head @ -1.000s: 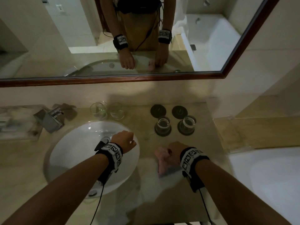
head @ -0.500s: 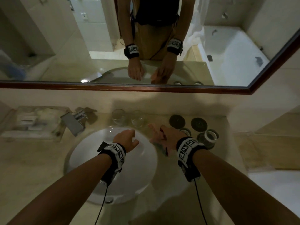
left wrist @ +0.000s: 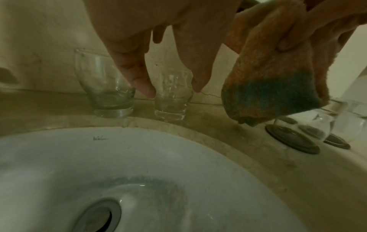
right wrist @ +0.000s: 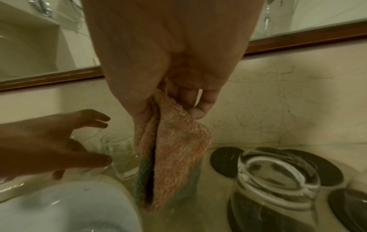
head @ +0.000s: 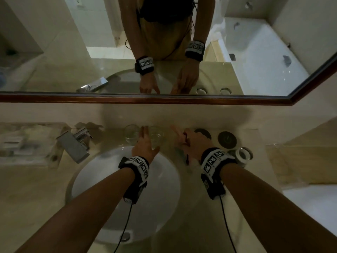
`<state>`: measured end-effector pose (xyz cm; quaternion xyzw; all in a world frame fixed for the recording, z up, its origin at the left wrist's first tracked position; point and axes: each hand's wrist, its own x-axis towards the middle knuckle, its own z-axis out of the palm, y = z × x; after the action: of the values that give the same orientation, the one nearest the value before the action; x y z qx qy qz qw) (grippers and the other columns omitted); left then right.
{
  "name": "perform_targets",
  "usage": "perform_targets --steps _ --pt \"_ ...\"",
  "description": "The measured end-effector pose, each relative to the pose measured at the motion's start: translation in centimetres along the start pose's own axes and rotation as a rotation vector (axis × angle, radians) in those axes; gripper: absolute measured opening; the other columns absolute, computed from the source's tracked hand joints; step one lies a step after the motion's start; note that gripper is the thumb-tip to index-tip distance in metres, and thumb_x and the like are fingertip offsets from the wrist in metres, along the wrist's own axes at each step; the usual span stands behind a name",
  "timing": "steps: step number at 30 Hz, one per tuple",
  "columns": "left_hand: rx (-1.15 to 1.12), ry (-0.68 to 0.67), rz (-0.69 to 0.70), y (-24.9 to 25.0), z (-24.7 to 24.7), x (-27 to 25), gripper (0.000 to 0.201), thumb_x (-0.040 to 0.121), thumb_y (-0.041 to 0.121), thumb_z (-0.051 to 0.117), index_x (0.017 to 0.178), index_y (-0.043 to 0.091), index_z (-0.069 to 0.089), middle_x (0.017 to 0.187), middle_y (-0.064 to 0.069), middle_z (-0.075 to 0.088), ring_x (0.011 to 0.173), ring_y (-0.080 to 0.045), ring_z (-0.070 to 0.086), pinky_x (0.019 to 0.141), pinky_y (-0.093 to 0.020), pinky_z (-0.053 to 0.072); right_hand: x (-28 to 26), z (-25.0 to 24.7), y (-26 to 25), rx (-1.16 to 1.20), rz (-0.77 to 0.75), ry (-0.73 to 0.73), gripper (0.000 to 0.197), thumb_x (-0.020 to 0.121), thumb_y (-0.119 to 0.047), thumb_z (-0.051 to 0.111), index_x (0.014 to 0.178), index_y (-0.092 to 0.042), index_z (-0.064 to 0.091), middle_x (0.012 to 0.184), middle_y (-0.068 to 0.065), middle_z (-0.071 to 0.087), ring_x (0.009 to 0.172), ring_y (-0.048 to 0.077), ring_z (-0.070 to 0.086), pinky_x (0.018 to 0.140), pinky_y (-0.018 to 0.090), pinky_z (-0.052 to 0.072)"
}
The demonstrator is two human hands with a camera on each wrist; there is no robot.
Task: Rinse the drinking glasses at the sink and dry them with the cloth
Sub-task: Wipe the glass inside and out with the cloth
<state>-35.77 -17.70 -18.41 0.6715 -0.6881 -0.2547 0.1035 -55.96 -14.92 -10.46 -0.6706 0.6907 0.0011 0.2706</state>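
Note:
Two clear drinking glasses stand upright behind the sink point(head: 169, 181) by the wall: a left glass point(head: 131, 133) point(left wrist: 105, 87) and a right glass point(head: 156, 136) point(left wrist: 170, 106) point(right wrist: 121, 150). My left hand point(head: 150, 139) point(left wrist: 171, 91) point(right wrist: 108, 139) reaches over the basin with spread, straight fingers. Its forefinger and thumb straddle the right glass without closing on it. My right hand point(head: 182, 137) point(right wrist: 170, 114) pinches a folded pink cloth point(head: 180, 152) point(left wrist: 268, 78) point(right wrist: 174, 149) with a blue-green edge. The cloth hangs above the counter just right of the glasses.
An upturned glass point(head: 243, 156) point(right wrist: 278, 172) sits on a dark coaster at the right, with two bare coasters point(head: 227, 138) behind it. A square chrome tap point(head: 74, 143) and a clear tray point(head: 27, 141) are left of the basin. A framed mirror point(head: 73, 52) hangs above.
Both hands moved forward towards the wall. The right hand lifted the cloth off the counter. The left hand opened from a loose curl over the basin and reached the right glass.

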Motion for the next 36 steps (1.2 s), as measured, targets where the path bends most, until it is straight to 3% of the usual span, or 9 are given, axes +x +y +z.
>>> perform_targets --steps 2,5,10,16,21,26,29,31,36 --pt "-0.041 -0.024 -0.021 0.3 0.4 0.8 0.104 0.081 0.034 0.072 0.152 0.018 -0.002 0.160 -0.005 0.002 0.131 -0.029 0.045 0.098 -0.043 0.048 0.7 -0.4 0.5 0.053 0.005 0.007 0.026 0.090 -0.040 0.057 0.106 -0.023 0.046 0.085 -0.004 0.054 0.074 0.021 0.055 0.072 0.037 0.049" --pt "-0.113 -0.036 -0.063 0.7 1.1 2.2 0.105 0.079 0.034 0.074 0.151 0.022 -0.001 0.159 -0.006 0.008 0.138 -0.030 0.034 0.106 -0.045 0.041 1.3 -0.5 1.2 0.096 0.003 0.019 0.026 0.087 -0.041 0.060 0.101 -0.024 0.046 0.083 -0.005 0.057 0.072 0.021 0.057 0.071 0.037 0.050" --pt "-0.073 -0.057 -0.098 0.8 1.9 3.6 0.100 0.080 0.033 0.074 0.151 0.011 0.007 0.157 -0.010 0.008 0.139 -0.032 0.031 0.110 -0.042 0.036 1.7 -0.4 1.8 0.141 0.039 -0.059 0.021 0.086 -0.036 0.058 0.102 -0.026 0.048 0.093 0.000 0.062 0.079 0.023 0.061 0.077 0.041 0.055" --pt "-0.060 0.006 -0.029 1.0 1.9 3.8 0.083 0.070 0.039 0.080 0.134 0.011 0.037 0.139 -0.007 0.030 0.116 -0.029 0.051 0.097 -0.041 0.047 1.5 0.0 1.8 0.162 0.038 -0.048 0.027 0.086 -0.037 0.059 0.109 -0.025 0.050 0.096 0.001 0.063 0.082 0.023 0.063 0.080 0.045 0.055" --pt "0.065 0.002 0.009 1.7 1.8 2.7 0.086 0.068 0.044 0.080 0.137 0.015 0.038 0.141 -0.008 0.035 0.126 -0.032 0.040 0.104 -0.043 0.039 0.7 -0.1 2.0 0.154 0.029 -0.005 0.027 0.089 -0.041 0.058 0.110 -0.027 0.049 0.095 0.000 0.064 0.081 0.022 0.064 0.079 0.044 0.056" --pt "-0.070 -0.022 0.035 2.9 1.5 0.3 0.087 0.062 0.038 0.085 0.134 0.012 0.043 0.134 -0.009 0.038 0.111 -0.031 0.053 0.093 -0.040 0.049 -0.4 -0.1 1.9 0.243 0.077 -0.014 0.034 0.088 -0.031 0.063 0.116 -0.021 0.047 0.101 0.005 0.066 0.087 0.026 0.066 0.082 0.046 0.056" --pt "-0.147 -0.001 0.118 3.5 1.3 -1.3 0.086 0.059 0.034 0.088 0.131 0.008 0.047 0.125 -0.012 0.042 0.109 -0.029 0.052 0.093 -0.036 0.048 -1.4 0.1 1.8 0.281 0.115 -0.031 0.045 0.084 -0.023 0.070 0.119 -0.019 0.042 0.102 0.002 0.062 0.095 0.029 0.064 0.086 0.043 0.053" --pt "-0.196 -0.024 0.173 3.7 1.1 -2.3 0.085 0.059 0.031 0.088 0.130 0.007 0.047 0.122 -0.011 0.042 0.105 -0.027 0.051 0.090 -0.030 0.046 -2.1 0.3 1.7 0.275 0.095 -0.028 0.053 0.079 -0.016 0.074 0.121 -0.015 0.040 0.110 0.008 0.060 0.100 0.031 0.061 0.085 0.041 0.050" --pt "-0.212 -0.080 0.233 3.9 0.2 -4.5 0.087 0.053 0.024 0.090 0.127 0.006 0.049 0.121 -0.011 0.041 0.104 -0.027 0.052 0.090 -0.033 0.049 -3.5 -0.1 1.0 0.334 -0.043 0.130 0.024 0.092 -0.015 0.055 0.113 -0.017 0.046 0.104 0.006 0.063 0.095 0.027 0.062 0.078 0.035 0.048"
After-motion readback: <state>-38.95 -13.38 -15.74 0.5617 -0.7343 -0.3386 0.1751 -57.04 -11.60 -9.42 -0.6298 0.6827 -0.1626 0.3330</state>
